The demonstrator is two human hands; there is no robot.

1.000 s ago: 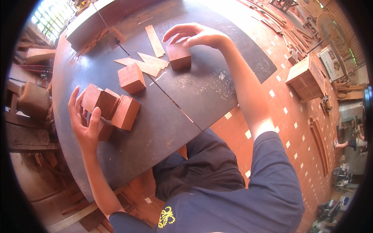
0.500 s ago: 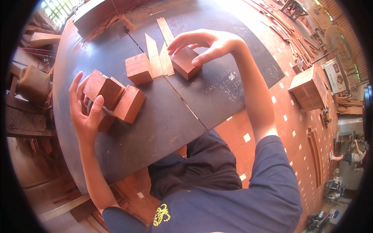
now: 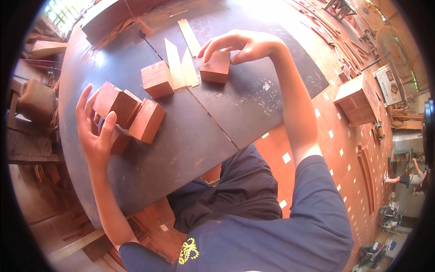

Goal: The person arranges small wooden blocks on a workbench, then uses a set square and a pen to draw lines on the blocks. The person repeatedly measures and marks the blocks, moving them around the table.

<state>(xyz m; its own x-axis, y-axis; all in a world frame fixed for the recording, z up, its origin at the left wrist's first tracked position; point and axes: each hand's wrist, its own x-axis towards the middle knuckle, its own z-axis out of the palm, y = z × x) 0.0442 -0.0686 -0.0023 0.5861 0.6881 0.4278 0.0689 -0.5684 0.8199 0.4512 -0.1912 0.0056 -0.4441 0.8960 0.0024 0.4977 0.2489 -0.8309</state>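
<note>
On a dark metal tabletop (image 3: 190, 127) lie several reddish-brown wooden blocks. At the left, my left hand (image 3: 94, 131) cups a tilted wooden block (image 3: 108, 99), thumb against its near side and fingers round its far left. Another block (image 3: 147, 121) leans beside it, and a lower block (image 3: 120, 143) shows partly under the thumb. My right hand (image 3: 249, 47) is on a separate block (image 3: 215, 69), fingers over its far left edge and thumb at its right. Left of that block lie pale tapered wood strips (image 3: 174, 65), with one more block (image 3: 157, 79) touching them.
A long dark beam-like piece (image 3: 106, 22) crosses the table's far left. A seam (image 3: 210, 115) runs across the tabletop. To the right, a wooden cabinet (image 3: 358, 99) stands on the tiled floor (image 3: 312, 136), and another person (image 3: 412, 177) is farther off.
The block under my right hand has turned so a flat side faces me, and my fingers have closed nearer to it. My left hand keeps its place on its block.
</note>
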